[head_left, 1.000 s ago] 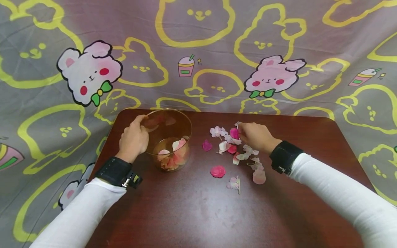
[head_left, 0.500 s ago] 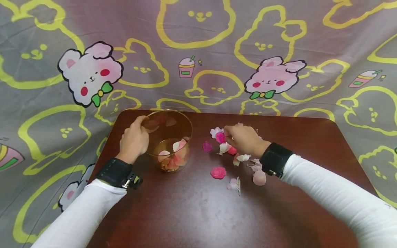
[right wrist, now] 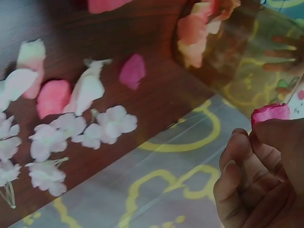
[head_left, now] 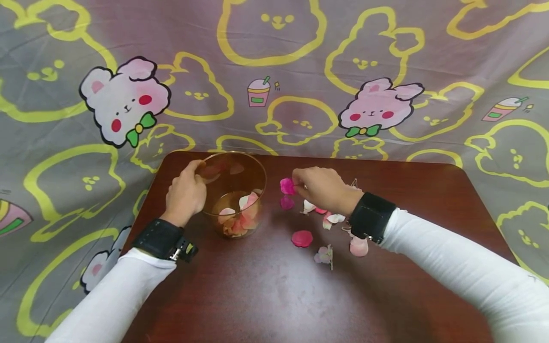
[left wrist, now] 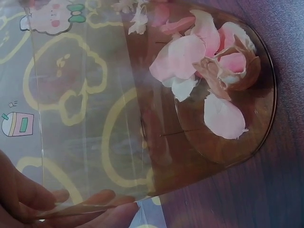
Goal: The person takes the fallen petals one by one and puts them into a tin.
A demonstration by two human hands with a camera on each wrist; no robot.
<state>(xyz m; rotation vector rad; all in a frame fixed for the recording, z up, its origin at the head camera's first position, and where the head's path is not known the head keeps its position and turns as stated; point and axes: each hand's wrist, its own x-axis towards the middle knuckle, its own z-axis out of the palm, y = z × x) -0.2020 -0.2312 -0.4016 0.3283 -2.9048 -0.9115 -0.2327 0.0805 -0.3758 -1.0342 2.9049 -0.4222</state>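
A clear amber glass bowl (head_left: 233, 190) stands on the dark wooden table (head_left: 266, 290) with several pink and white petals (left wrist: 209, 61) in its bottom. My left hand (head_left: 185, 193) grips the bowl's left rim, fingers curled over the glass (left wrist: 71, 202). My right hand (head_left: 323, 189) is lifted just right of the bowl and pinches a deep pink petal (head_left: 287, 186) at its fingertips (right wrist: 270, 113). Loose petals (head_left: 302, 238) and small white blossoms (right wrist: 102, 126) lie on the table under and beside that hand.
A grey cloth with yellow outlines and pink cartoon bunnies (head_left: 122, 97) hangs behind the table and drapes around it. The table's far edge (head_left: 343, 159) runs just behind the bowl and petals. Bare wood fills the near half of the table.
My right hand has moved left from the petal pile toward the bowl, carrying the deep pink petal. The left hand and the bowl have stayed put.
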